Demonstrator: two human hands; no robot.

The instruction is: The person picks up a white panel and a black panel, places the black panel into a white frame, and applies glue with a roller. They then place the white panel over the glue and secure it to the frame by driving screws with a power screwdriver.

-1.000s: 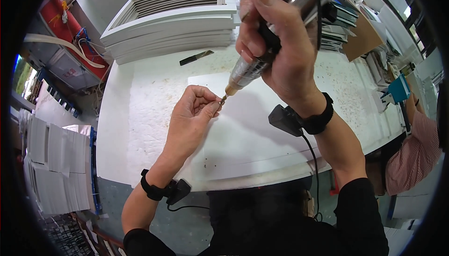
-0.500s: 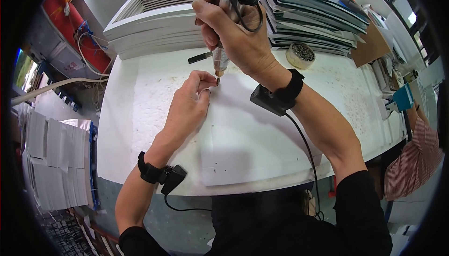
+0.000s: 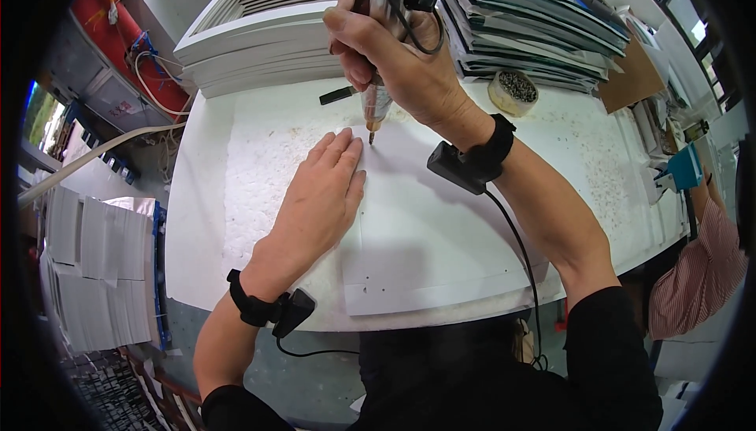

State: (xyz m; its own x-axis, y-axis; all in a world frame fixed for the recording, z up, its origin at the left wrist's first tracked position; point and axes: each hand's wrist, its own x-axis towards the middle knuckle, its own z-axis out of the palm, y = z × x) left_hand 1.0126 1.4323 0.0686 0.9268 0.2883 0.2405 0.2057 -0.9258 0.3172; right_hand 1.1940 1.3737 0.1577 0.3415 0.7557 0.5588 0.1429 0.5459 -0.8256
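My right hand is wrapped around an upright electric screwdriver with a metal body and a clear lower sleeve. Its bit points down at the upper left part of a white panel; whether a screw sits under the tip is too small to tell. Beside the bit, my left hand lies flat across the panel's left edge, fingers stretched out and holding nothing. A few small dark spots mark the panel near its edges. Just beyond the fingertips lies a black marker-like stick.
Stacked white frames stand at the back of the white table. A round tub of screws sits before a pile of dark-edged panels. At the far right is another person's striped sleeve. More white panels are stacked at left.
My left hand has gone from fingers pinched close to the bit to lying flat on the panel's edge. The screwdriver stays upright in my right hand, almost in the same place.
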